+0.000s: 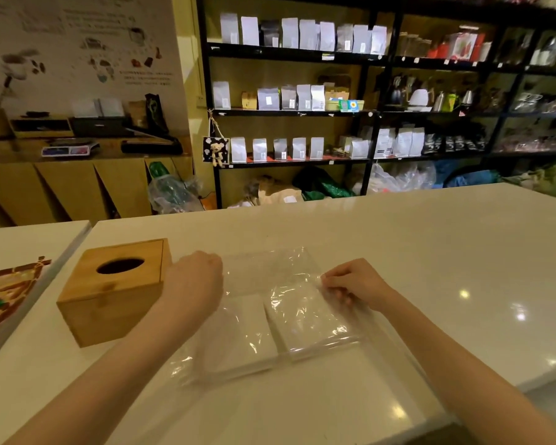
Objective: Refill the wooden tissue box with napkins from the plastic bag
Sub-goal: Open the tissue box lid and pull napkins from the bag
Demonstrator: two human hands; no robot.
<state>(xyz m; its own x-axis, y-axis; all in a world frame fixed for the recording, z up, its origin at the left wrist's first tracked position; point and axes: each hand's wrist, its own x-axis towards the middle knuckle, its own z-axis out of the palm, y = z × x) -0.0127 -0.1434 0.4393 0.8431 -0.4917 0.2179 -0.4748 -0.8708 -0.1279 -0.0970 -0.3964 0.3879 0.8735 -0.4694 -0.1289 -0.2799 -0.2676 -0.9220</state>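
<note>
A wooden tissue box (116,292) with an oval slot in its top stands on the white counter at the left. To its right lies a clear plastic bag (270,274) holding two flat stacks of white napkins (305,326) side by side. My left hand (195,279) rests between the box and the bag, fingers curled at the bag's left edge; its grip is hidden. My right hand (355,285) pinches the bag's film at its right edge, above the right stack.
A second white table with a patterned cloth (7,293) adjoins on the left. Black shelves (366,114) of pouches and kettles fill the far wall. The counter's front right corner (443,422) drops off near my right forearm.
</note>
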